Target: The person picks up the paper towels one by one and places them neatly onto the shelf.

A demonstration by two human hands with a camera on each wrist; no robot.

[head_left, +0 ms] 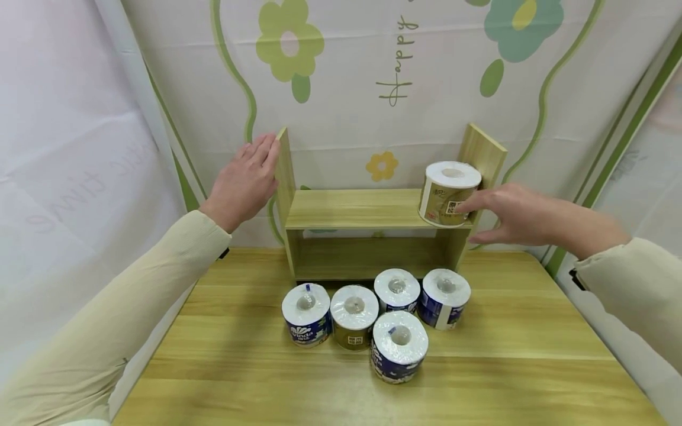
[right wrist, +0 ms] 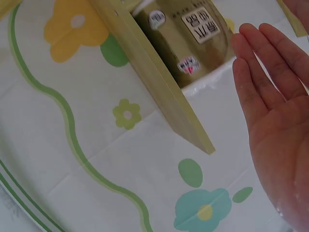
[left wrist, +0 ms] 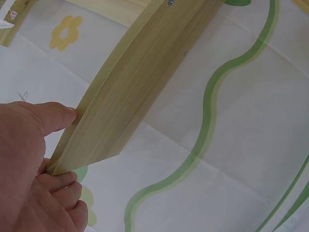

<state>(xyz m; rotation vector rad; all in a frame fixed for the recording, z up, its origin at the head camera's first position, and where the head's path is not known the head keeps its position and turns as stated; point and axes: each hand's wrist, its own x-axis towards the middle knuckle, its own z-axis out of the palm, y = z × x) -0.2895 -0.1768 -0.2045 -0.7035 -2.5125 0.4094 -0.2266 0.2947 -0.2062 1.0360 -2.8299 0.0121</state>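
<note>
rolls [head_left: 399, 352] stand on tbl [head_left: 240, 355], floral sheet [head_left: 341, 112] bhnd.

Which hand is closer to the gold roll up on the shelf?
The right. The right hand is just beside the gold roll, though whether it touches is unclear; the left hand is at the opposite end of the shelf, gripping its left side panel.

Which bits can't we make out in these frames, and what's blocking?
Head: most of the wrapper of the rear blue roll, hidden by the front roll.
Head: lettering on the unshelved gold roll, too small.
Right wrist: bottom end of the shelved gold roll, cut off by the picture's top edge.
</note>
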